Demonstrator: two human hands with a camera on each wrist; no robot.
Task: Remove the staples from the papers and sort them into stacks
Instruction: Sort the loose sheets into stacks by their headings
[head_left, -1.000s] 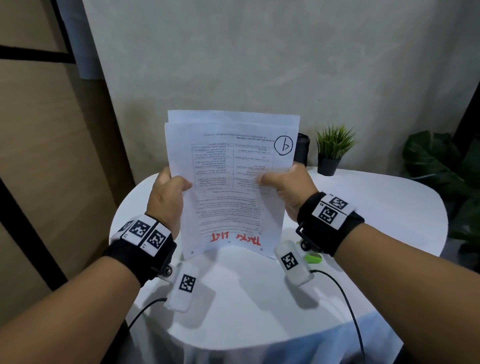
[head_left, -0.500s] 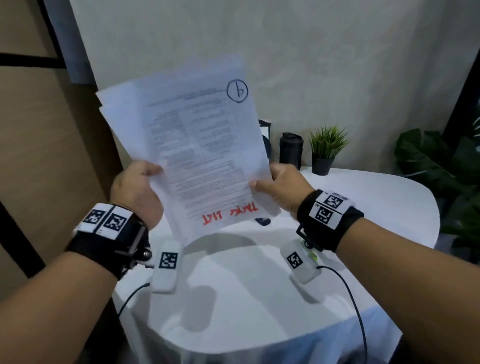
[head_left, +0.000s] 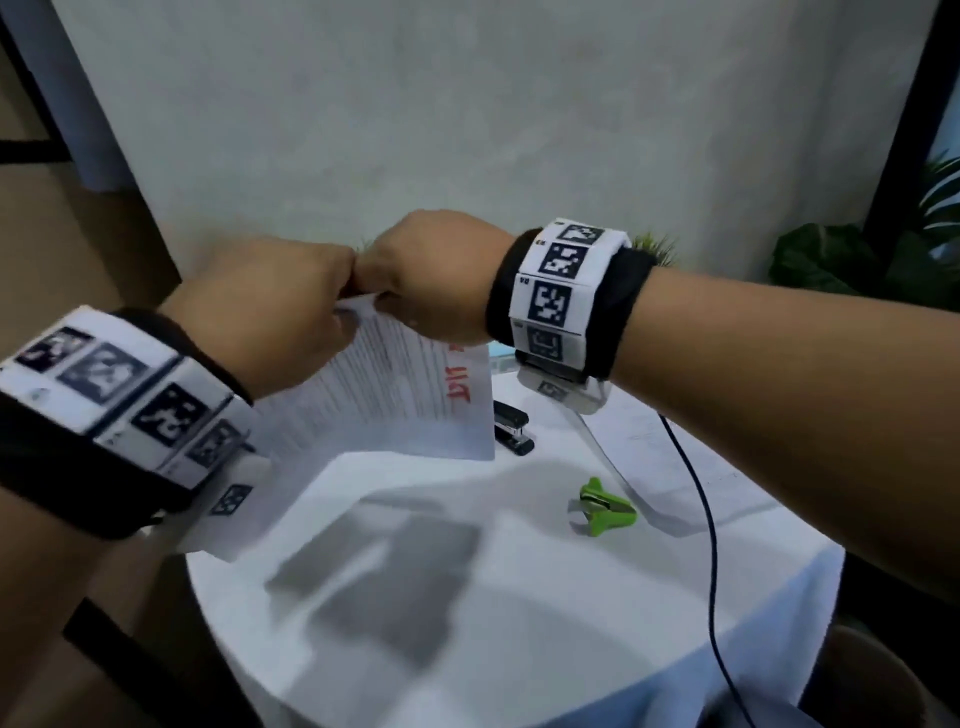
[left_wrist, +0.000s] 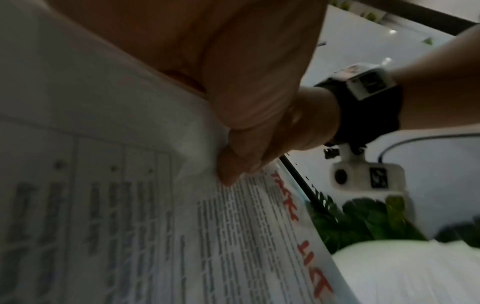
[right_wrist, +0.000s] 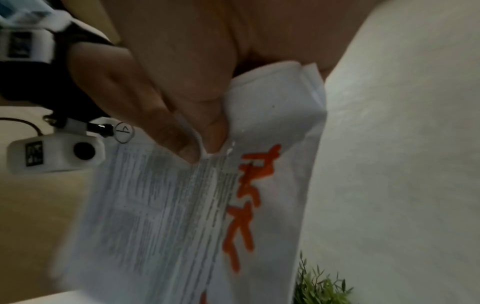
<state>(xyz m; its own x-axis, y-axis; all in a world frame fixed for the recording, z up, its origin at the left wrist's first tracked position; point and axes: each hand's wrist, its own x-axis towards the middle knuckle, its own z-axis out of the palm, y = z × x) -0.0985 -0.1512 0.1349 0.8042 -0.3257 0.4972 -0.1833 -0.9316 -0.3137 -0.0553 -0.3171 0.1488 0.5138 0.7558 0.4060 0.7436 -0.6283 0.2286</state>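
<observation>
A bundle of printed papers (head_left: 400, 400) with red handwriting hangs tilted over the white table (head_left: 467, 649). Both hands meet at its upper corner. My left hand (head_left: 270, 312) pinches the sheets there; the left wrist view shows its fingertips (left_wrist: 231, 174) on the page (left_wrist: 155, 226). My right hand (head_left: 431, 275) pinches the same corner from the right, its fingers (right_wrist: 210, 131) closed on a folded-back part of the papers (right_wrist: 182, 205). A green staple remover (head_left: 602, 506) lies on the table, under my right forearm. No staple can be made out.
A black stapler (head_left: 511, 426) lies just right of the hanging papers. A loose sheet (head_left: 649, 436) lies on the table under my right wrist, beside a black cable (head_left: 711, 545). A small potted plant (head_left: 657, 244) and large leaves (head_left: 841, 260) stand behind.
The papers went from upright, held at both sides, to hanging down. Both hands rose and came together at one corner. The stapler and staple remover came into view.
</observation>
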